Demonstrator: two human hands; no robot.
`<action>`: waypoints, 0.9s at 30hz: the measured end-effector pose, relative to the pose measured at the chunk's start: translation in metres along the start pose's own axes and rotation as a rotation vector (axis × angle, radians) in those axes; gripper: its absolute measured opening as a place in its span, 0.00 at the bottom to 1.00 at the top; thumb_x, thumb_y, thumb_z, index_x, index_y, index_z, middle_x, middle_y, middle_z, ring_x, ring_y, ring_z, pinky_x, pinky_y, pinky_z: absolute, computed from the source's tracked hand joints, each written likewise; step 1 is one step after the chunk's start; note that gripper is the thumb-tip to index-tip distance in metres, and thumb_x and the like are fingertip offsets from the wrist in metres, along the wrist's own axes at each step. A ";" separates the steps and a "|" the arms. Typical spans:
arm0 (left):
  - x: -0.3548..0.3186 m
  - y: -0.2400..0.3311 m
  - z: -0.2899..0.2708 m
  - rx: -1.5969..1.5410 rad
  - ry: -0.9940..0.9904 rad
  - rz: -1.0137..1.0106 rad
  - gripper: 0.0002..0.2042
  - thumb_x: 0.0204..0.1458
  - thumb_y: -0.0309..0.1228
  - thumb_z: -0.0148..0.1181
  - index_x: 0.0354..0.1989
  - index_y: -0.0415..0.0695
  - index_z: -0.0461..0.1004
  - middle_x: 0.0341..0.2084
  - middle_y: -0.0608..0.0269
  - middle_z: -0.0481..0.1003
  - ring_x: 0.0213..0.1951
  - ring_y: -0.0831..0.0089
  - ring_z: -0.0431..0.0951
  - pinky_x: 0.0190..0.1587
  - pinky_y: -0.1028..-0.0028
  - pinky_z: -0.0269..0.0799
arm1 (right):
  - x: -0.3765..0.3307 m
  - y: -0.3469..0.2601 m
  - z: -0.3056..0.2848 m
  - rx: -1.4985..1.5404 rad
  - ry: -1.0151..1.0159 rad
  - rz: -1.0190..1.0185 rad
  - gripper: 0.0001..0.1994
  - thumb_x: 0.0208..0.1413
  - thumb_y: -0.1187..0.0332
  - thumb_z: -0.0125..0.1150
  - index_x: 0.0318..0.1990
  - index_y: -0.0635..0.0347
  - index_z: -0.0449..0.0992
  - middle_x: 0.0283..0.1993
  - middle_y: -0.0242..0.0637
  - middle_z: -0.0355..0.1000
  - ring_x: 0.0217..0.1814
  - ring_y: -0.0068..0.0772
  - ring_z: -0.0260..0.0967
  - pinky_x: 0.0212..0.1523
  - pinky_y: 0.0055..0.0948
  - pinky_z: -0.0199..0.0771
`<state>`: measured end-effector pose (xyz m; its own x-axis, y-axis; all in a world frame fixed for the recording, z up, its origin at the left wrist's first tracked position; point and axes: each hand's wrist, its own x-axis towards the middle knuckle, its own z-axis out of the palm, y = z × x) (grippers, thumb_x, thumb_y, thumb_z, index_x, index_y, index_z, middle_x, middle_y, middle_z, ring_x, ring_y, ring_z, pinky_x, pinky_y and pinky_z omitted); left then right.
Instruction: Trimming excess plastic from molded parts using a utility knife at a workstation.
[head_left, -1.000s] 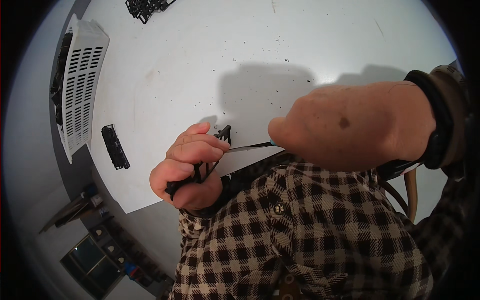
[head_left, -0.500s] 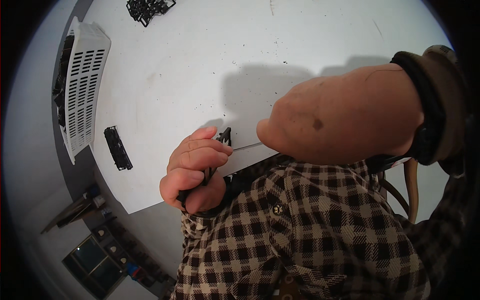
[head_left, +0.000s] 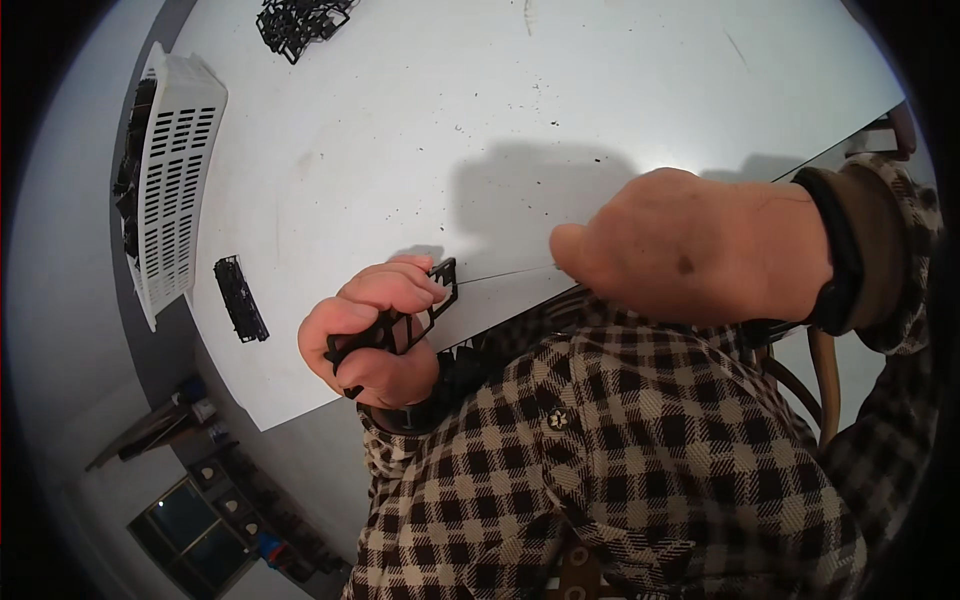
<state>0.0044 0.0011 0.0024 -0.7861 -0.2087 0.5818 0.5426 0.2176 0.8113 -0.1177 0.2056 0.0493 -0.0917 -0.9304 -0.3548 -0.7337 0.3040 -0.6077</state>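
My left hand (head_left: 375, 325) is closed around a thin black plastic frame (head_left: 440, 300) with open gaps, near the table's front edge. The frame's far end sticks out past my fingertips. To the right, my right hand (head_left: 660, 245) is curled with its back upward, so its fingers and whatever they grip are hidden. A fine dark line (head_left: 505, 274) stretches between the frame and my right hand; I cannot tell whether it is a thin tool, a thread or a mark on the table.
A stack of black plastic pieces (head_left: 241, 299) lies left of my left hand. Beyond it a white slotted basket (head_left: 180, 190) holds dark parts. More black frames (head_left: 300, 25) are heaped at the far left. Black crumbs dot the white table (head_left: 350, 130). A wooden chair (head_left: 822, 375) stands at right.
My right hand has drawn away to the right, widening the gap between my hands. My left hand has shifted slightly left and turned the black frame, so more of it shows.
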 end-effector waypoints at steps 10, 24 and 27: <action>0.006 -0.005 0.001 -0.061 0.074 -0.094 0.25 0.52 0.54 0.41 0.37 0.41 0.57 0.18 0.52 0.70 0.19 0.64 0.70 0.31 0.57 0.71 | 0.008 0.003 -0.002 0.086 -0.134 0.111 0.12 0.58 0.65 0.43 0.32 0.67 0.66 0.24 0.46 0.69 0.29 0.44 0.70 0.30 0.36 0.71; 0.013 -0.004 0.006 -0.314 0.480 -0.157 0.20 0.55 0.48 0.40 0.39 0.42 0.62 0.26 0.56 0.71 0.30 0.66 0.73 0.33 0.60 0.75 | -0.005 0.020 0.009 0.299 0.407 -0.153 0.10 0.53 0.67 0.53 0.26 0.63 0.65 0.16 0.37 0.63 0.16 0.34 0.62 0.19 0.30 0.62; 0.011 -0.007 -0.003 -0.654 0.267 -0.218 0.19 0.54 0.49 0.42 0.39 0.45 0.65 0.28 0.61 0.71 0.34 0.67 0.72 0.34 0.64 0.75 | 0.006 0.014 0.016 0.666 0.497 -0.082 0.09 0.52 0.68 0.54 0.25 0.63 0.66 0.15 0.32 0.63 0.15 0.23 0.60 0.17 0.25 0.60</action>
<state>-0.0070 -0.0058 0.0031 -0.8426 -0.4255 0.3301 0.5136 -0.4506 0.7302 -0.1177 0.2078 0.0271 -0.4560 -0.8894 -0.0313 -0.2138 0.1437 -0.9663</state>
